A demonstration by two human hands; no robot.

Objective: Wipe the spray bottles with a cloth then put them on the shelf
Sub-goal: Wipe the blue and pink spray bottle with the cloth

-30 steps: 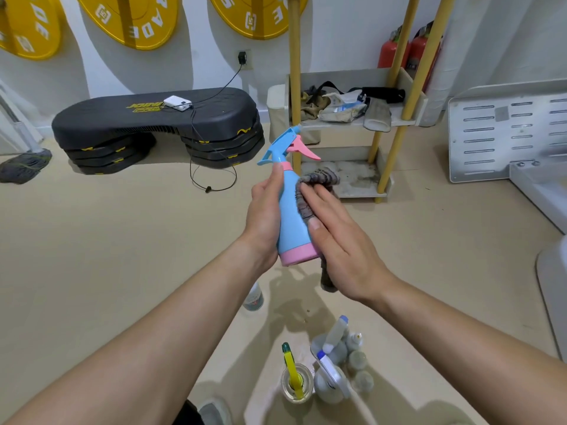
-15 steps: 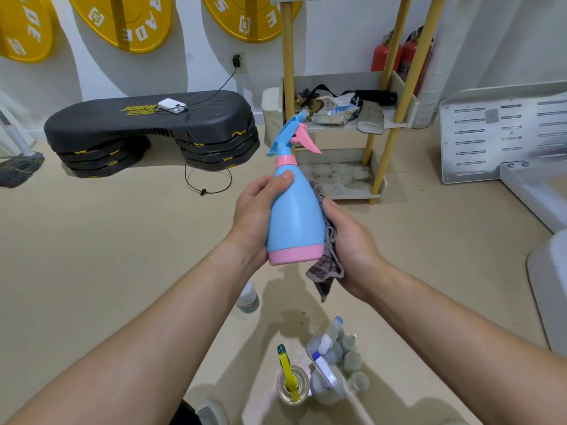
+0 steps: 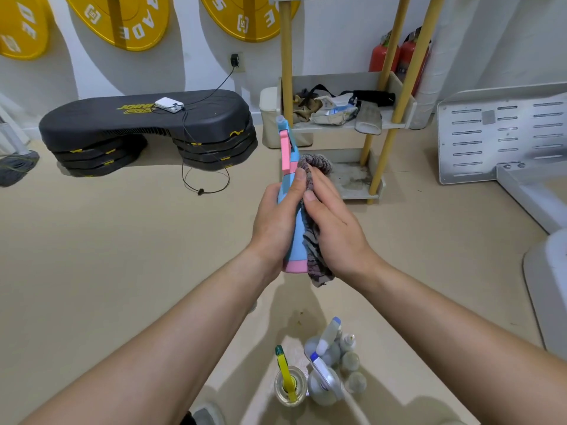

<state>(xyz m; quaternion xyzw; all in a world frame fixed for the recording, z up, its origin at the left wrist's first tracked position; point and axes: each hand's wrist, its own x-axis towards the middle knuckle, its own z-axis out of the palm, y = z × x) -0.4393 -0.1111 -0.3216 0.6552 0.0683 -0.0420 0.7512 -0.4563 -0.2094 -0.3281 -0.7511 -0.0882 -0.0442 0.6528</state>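
Note:
A blue spray bottle (image 3: 297,240) with a pink base and pink trigger stands upright in mid-air at the centre. My left hand (image 3: 274,222) grips its left side, thumb across the front. My right hand (image 3: 334,228) presses a grey striped cloth (image 3: 313,250) flat against the bottle's right side, fingers straight and pointing up. The cloth bunches above my fingertips and hangs below the bottle's base. Beyond them stands the shelf (image 3: 377,185) with yellow posts; its lowest tier is bare and stained.
Several more spray bottles (image 3: 329,369) stand on the floor between my forearms, one with a yellow tube (image 3: 287,381). The shelf's middle tier holds rags and bags (image 3: 334,110). A black step platform (image 3: 147,130) lies left, a white slotted panel (image 3: 503,133) right.
The bottle has turned so its trigger faces away from me. My right hand has moved from cupping the bottle's lower side to pressing the cloth flat up along it.

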